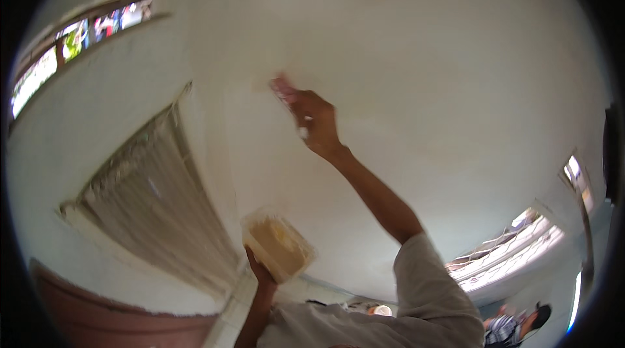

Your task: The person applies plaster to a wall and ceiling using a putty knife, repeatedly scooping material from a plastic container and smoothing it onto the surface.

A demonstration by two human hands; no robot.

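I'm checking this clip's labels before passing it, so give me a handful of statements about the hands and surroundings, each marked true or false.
1. The left hand holds a container. True.
2. The right hand is higher in the picture than the left. True.
3. The right hand is empty. False: it holds a reddish item, too blurred to name.
4. The curtain is at the picture's right edge. False: it hangs on the left side.
5. Another person shows at lower right. True.
6. Both forearms are covered by sleeves. False: both are bare.
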